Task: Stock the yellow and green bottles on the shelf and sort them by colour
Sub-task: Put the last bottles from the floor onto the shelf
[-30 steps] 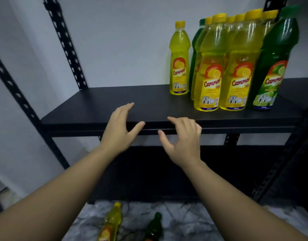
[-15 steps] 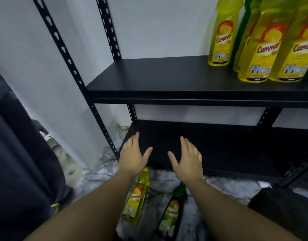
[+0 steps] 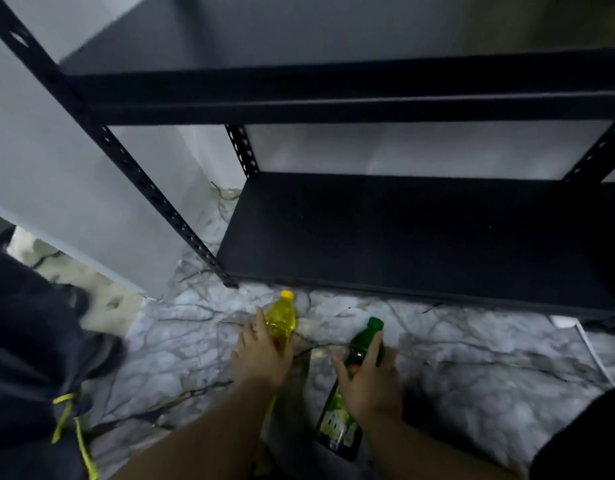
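Observation:
Two bottles lie on the marble floor in front of the black rack. My left hand (image 3: 261, 358) covers the yellow bottle (image 3: 282, 320), fingers on its left side and thumb on its right; its yellow cap points toward the rack. My right hand (image 3: 366, 386) wraps the upper body of the green bottle (image 3: 339, 431), just below its green cap. Both bottles still rest on the floor. The bottles stocked on the upper shelf are out of view.
The rack's bottom shelf (image 3: 403, 237) is bare, and the shelf above (image 3: 334, 98) shows only its front edge. A perforated upright (image 3: 126, 161) slants down at the left. Dark clothing (image 3: 29, 341) fills the left edge. A white cable (image 3: 590, 348) lies at the right.
My view has tipped down from the upper shelf to the floor. Both hands have dropped from the shelf edge onto the two lying bottles and closed around them.

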